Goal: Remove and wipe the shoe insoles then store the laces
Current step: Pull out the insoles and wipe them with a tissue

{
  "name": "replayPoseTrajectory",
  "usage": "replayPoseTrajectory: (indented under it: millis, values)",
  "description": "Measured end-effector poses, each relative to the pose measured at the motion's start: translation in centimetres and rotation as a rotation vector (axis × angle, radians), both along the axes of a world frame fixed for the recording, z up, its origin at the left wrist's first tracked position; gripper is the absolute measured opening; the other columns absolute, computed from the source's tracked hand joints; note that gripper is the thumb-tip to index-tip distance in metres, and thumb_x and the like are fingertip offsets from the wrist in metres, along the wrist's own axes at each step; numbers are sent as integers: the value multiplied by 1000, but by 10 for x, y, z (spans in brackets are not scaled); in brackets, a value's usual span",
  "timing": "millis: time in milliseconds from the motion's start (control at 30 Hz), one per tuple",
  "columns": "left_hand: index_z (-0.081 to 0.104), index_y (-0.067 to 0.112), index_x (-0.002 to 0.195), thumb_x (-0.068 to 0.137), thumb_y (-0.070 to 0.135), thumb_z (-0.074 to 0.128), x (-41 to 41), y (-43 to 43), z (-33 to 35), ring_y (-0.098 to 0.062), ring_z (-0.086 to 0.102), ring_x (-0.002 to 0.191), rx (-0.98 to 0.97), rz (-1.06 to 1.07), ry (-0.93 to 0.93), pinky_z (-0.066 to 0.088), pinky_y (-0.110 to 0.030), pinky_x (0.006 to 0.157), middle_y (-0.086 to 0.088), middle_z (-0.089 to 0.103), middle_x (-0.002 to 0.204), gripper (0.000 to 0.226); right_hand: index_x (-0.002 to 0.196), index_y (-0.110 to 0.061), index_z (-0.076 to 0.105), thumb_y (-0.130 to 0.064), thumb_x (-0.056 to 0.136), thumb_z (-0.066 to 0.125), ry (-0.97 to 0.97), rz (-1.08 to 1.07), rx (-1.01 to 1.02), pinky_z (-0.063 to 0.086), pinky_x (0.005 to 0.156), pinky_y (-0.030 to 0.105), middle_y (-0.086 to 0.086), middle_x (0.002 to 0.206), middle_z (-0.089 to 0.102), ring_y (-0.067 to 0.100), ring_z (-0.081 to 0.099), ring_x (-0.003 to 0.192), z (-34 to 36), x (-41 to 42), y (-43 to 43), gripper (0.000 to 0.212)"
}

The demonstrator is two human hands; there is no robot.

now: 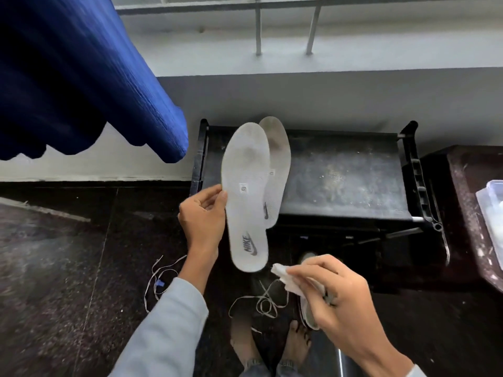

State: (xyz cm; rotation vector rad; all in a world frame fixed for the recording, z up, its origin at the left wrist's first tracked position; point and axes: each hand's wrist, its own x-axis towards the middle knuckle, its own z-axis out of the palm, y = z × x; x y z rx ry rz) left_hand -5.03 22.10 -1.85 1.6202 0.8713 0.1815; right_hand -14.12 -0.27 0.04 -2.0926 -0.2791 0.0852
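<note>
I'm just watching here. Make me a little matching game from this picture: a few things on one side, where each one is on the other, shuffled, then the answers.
Things:
1. front insole
2. white wipe
3. loose laces
4. clear plastic tub

Places:
A. lying on the dark floor
B. pinched in the right hand
C. on the brown surface at the far right edge
D. held up by the left hand

Pairs: 1-D, 2-B, 3-A, 4-C
</note>
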Motion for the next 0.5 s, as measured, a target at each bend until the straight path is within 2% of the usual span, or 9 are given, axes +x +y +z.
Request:
replayPoseTrajectory:
  millis: [67,133,333,500]
  values:
    - [73,7,114,87,8,72,13,14,-3,-4,71,82,64,-4,4,59,-19,77,-1,75,95,27,95,-24,79,-8,83,77,11,-57,22,53,70,20,-13,91,67,8,68,85,-3,3,5,20]
    - [72,6,115,88,8,72,25,25,-8,2,68,78,93,-1,12,55,-11,70,-1,75,93,27,95,-24,79,-6,81,78,26,-90,18,53,69,20,-14,90,68,9,68,85,-8,2,9,23]
    - [73,7,112,88,6,71,49,40,-27,1,67,75,122,23,67,50,-4,56,-1,74,90,24,98,-27,78,-16,87,74,65,-103,-2,51,73,15,-16,92,68,6,67,89,-19,2,18,16]
    - [72,6,114,89,5,69,64,45,-40,0,67,77,127,11,101,51,-6,58,-1,73,91,25,98,-27,77,-20,85,69,74,-104,-30,50,72,14,-17,93,68,4,67,89,-25,8,20,17]
